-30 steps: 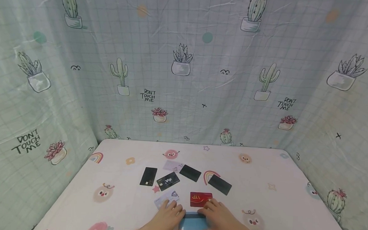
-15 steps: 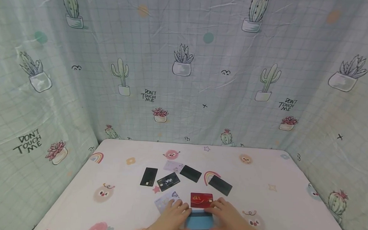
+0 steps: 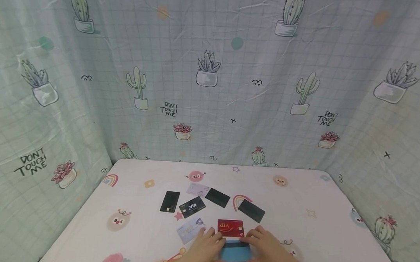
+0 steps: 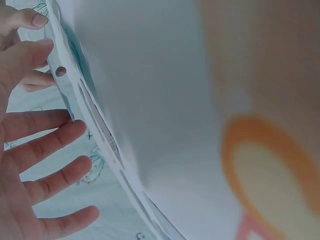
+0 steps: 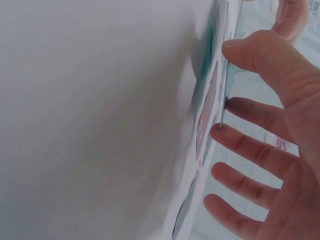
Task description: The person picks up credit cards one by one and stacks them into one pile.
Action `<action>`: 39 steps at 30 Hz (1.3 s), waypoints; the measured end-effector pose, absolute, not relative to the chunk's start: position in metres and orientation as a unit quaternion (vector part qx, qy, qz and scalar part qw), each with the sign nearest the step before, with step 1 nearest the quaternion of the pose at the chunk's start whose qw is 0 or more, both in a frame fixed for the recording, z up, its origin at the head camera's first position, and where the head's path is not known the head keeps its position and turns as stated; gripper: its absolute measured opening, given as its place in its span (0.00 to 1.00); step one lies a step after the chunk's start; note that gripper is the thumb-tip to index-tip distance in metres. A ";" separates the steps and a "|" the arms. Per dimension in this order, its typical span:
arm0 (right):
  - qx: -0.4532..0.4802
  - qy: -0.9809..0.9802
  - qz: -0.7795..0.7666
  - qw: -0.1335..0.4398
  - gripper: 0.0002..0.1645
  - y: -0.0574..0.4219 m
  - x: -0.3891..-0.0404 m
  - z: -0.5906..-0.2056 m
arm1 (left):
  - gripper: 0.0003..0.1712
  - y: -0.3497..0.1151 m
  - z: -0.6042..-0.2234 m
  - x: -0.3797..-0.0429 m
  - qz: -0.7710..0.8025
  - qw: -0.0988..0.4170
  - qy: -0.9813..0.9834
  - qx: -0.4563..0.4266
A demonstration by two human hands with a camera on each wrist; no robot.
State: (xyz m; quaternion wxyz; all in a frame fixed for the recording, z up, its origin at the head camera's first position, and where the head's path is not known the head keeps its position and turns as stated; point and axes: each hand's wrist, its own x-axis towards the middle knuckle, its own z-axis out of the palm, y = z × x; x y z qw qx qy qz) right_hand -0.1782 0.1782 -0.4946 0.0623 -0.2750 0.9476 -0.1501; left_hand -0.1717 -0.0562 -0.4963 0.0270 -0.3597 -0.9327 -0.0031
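A light blue card with a dark stripe (image 3: 235,255) lies between the two hands near the front of the table. My left hand (image 3: 204,251) pinches its left end, thumb at the near edge and fingertips at the far edge. At the right end my right hand (image 3: 269,251) holds it the same way. The left wrist view shows the card edge-on (image 4: 61,92) between thumb and index finger, the other fingers spread. Just beyond it lies a red VIP card (image 3: 230,228). A pale lavender card (image 3: 190,230) is beside the left hand's fingertips.
Farther back lie a black card (image 3: 169,201), a black Vip card (image 3: 192,207), and two plain dark cards (image 3: 217,197), (image 3: 251,211). A pale purple card (image 3: 197,189) sits behind them. The white patterned tabletop (image 3: 307,237) ends at a cactus-print curtain (image 3: 209,139).
Both hands have slid to the right with the blue card, which now sits closer below the red card. More of the lavender card shows. The other cards stay put.
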 end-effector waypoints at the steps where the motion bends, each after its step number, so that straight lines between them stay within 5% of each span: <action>1: -0.274 0.948 -0.149 0.063 0.33 0.179 -0.178 -0.494 | 0.31 -0.055 -0.497 -0.172 -0.007 0.021 -0.934 -0.356; 10: -0.302 0.943 -0.129 0.047 0.30 0.184 -0.179 -0.495 | 0.26 -0.047 -0.502 -0.172 0.004 0.064 -0.933 -0.354; 39: -0.268 0.952 -0.130 0.069 0.28 0.177 -0.178 -0.495 | 0.25 -0.046 -0.498 -0.171 -0.018 0.005 -0.946 -0.322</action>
